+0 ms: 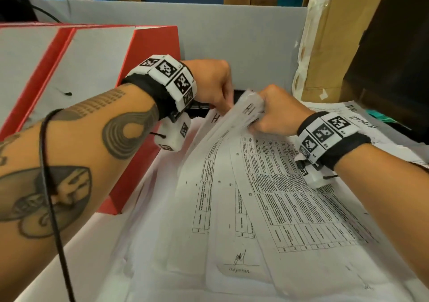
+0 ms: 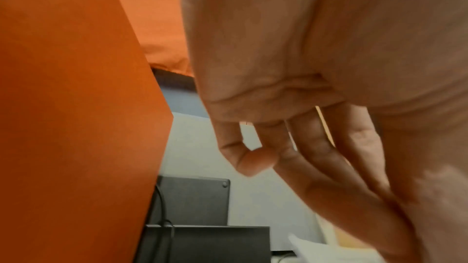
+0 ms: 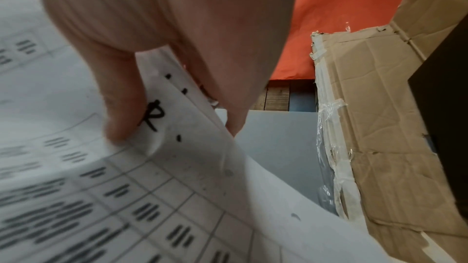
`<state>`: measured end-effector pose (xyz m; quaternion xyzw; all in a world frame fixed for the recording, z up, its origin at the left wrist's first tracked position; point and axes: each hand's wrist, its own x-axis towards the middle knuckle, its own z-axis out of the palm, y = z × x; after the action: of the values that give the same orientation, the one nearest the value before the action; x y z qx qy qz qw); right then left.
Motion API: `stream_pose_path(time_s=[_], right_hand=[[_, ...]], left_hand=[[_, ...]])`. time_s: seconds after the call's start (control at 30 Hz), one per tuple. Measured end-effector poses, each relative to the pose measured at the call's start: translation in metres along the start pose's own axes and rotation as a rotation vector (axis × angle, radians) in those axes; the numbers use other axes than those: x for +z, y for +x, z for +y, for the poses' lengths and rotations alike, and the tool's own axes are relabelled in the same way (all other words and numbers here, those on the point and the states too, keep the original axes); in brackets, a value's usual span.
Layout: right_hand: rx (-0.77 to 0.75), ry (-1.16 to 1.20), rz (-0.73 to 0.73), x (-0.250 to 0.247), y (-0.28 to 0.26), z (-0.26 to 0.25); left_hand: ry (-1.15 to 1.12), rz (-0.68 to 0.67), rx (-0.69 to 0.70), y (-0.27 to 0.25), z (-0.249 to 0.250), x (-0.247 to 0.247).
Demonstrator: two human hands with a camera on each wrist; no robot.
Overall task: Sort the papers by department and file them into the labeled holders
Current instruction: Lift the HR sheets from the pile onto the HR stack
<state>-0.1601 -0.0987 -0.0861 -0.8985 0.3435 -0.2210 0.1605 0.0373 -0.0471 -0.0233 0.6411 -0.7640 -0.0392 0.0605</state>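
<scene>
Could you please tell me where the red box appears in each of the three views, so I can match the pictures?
Head: the red box fills the left side, beside the left hand.
Left wrist: it shows as the orange-red wall down the left half.
Right wrist: only a red patch at upper right, above the taped cardboard.
Shared landmark: the grey back panel, also seen at and.

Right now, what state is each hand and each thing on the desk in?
right hand: pinching the far corners of the lifted sheets, thumb on top
left hand: fingers at the sheets' far edge; grip unclear
lifted sheets: far end curled up, marker lettering showing
paper stack: lying flat, fanned
red box: standing left of the papers
</scene>
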Motion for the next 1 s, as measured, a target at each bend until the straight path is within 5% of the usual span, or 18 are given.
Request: stream_pose_path(time_s=[0.17,0.23,0.3,0.43,0.5,0.87,1.0], right_hand=[[-0.076,0.107,0.065,-0.005,-0.007,0.008],[-0.117,0.133,0.010,-0.008,-0.013,0.010],[-0.137,0.117,-0.023,-0.009,-0.016,0.018],[-0.128,0.212,-0.023,-0.012,-0.017,0.027],[-0.146,0.220,-0.029,-0.013,-0.020,0.025],[-0.117,0.205,-0.016,-0.010,-0.022,0.014],[-0.121,0.131,-0.019,-0.004,-0.015,0.006]], left_hand=[[-0.405,-0.040,0.076,-0.007,0.004,0.002],[-0.589,-0.005,0.003,-0.002,-0.002,0.010],[-0.475,-0.030,-0.108,0.003,-0.012,0.020],[0.163,-0.326,-0.241,0.009,-0.029,0.047],[0.242,-0.343,-0.285,0.008,-0.029,0.058],[0.232,-0.195,-0.245,0.005,-0.016,0.040],[-0.205,-0.232,-0.071,-0.001,0.001,0.012]])
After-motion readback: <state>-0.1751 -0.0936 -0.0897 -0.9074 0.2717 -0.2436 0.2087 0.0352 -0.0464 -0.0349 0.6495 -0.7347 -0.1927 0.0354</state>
